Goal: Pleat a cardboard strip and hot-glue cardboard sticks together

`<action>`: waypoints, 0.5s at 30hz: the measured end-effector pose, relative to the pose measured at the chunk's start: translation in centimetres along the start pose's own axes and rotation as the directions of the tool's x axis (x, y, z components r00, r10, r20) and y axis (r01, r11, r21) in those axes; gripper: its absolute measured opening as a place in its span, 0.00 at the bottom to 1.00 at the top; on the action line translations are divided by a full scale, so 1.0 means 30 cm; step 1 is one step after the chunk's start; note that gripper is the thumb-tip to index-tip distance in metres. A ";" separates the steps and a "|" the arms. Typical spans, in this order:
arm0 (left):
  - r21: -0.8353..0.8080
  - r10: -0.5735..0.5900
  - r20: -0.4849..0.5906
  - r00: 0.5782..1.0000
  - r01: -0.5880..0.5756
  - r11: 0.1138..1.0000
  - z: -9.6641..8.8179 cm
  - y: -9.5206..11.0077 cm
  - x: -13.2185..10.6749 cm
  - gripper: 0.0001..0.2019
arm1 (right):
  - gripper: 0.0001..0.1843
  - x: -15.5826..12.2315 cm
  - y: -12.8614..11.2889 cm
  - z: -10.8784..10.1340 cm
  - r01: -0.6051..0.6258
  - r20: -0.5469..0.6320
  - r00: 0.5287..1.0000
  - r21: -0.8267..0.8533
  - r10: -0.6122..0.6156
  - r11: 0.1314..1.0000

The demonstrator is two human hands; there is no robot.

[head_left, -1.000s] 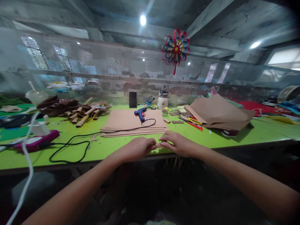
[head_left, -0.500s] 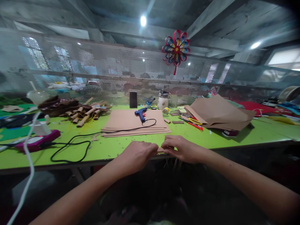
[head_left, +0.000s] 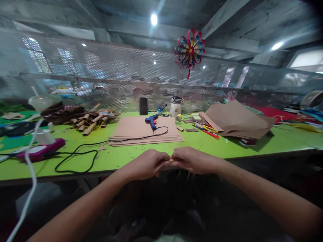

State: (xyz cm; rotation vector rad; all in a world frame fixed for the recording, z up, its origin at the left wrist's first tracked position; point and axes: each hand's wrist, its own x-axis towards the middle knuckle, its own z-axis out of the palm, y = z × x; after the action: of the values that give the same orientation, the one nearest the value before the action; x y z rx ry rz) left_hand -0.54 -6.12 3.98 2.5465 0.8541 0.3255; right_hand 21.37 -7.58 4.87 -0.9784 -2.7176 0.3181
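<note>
At the near edge of the green table (head_left: 141,154), my left hand (head_left: 148,163) and my right hand (head_left: 193,160) meet, fingertips nearly touching. Both are closed, thumbs pressed against curled fingers. A narrow tan piece of what looks like brown paper (head_left: 171,160) shows between them, mostly hidden by the fingers. Just beyond my hands lies a stack of brown paper sheets (head_left: 131,129). On that stack rests a blue hot glue gun (head_left: 151,121), its black cord trailing to the left.
Left are a purple power strip (head_left: 54,148), a white cable (head_left: 31,174) and rolled brown paper tubes (head_left: 92,127). Scissors (head_left: 210,134) and a larger brown paper pile (head_left: 237,121) lie right. A flask (head_left: 175,107) stands behind; a perforated screen (head_left: 121,74) closes the back.
My hands have drawn closer together, and my left fingers have curled in more. Less of the tan piece shows between them. The glue gun and paper stack have stayed put.
</note>
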 end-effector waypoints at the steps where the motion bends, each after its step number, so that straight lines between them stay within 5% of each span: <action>1: -0.093 -0.026 0.040 0.999 0.030 0.995 -0.008 0.002 0.006 0.17 | 0.11 0.005 0.005 -0.003 -0.008 0.000 1.000 0.030 0.008 1.000; 7: -0.409 -0.086 0.251 0.964 0.186 0.893 -0.020 -0.020 0.030 0.21 | 0.18 0.029 0.073 0.006 -0.113 0.100 0.991 0.312 0.086 0.943; 15: -0.302 -0.150 0.127 0.981 0.182 0.936 -0.017 -0.060 -0.013 0.21 | 0.17 0.033 0.110 0.018 -0.243 0.174 0.969 0.505 0.178 0.828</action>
State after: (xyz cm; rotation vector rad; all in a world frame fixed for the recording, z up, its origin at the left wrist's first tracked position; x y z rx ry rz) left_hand -1.94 -4.91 3.55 2.1634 0.8945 0.2527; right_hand 22.42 -4.52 3.57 -1.1098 -2.3940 1.1265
